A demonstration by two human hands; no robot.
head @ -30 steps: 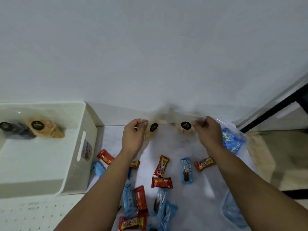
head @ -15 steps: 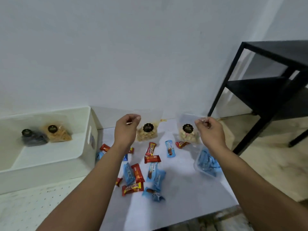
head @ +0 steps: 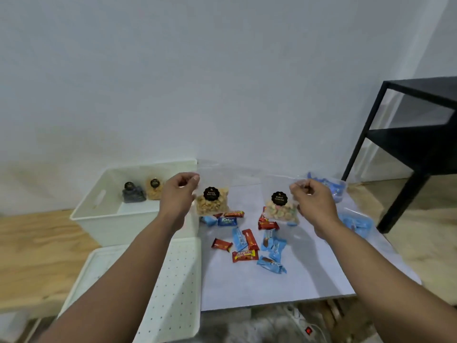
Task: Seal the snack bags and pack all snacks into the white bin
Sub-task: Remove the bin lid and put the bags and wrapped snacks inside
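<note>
The left hand [head: 179,194] pinches the top left corner of a clear nut bag [head: 213,201], thumb and fingers closed on the plastic. The right hand [head: 312,201] pinches the top right corner of a clear biscuit bag [head: 282,206] the same way. Both bags hang upright, long axes vertical, contents sagging below the grips, above the white table [head: 309,276]. The white bin [head: 103,219], left of the hands, holds 2 bags.
</note>
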